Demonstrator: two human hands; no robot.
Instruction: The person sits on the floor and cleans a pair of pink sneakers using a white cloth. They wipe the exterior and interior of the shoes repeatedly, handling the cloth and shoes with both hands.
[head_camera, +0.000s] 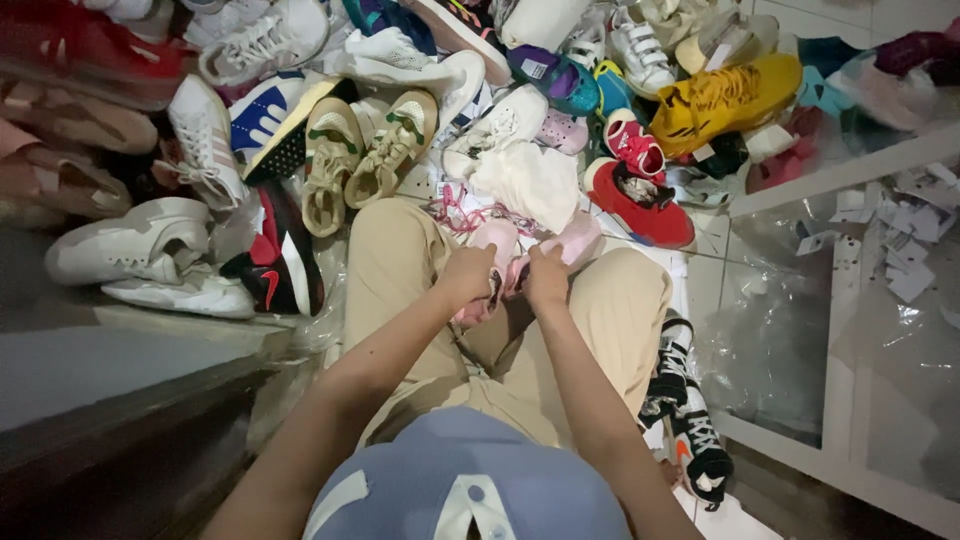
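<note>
A pair of white sneakers (150, 255) lay at far left. The left hand (468, 275) and right hand (546, 278) each pinched the pink shoe (520, 248) over the knees. A red shoe (640, 205) and yellow sneaker (725, 100) lay further right.

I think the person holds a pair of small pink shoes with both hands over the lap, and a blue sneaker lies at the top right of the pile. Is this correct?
Not quite. The head view shows both the left hand and the right hand on the small pink shoes over the lap, but the sneaker at the top right of the pile is yellow, not blue.
</note>
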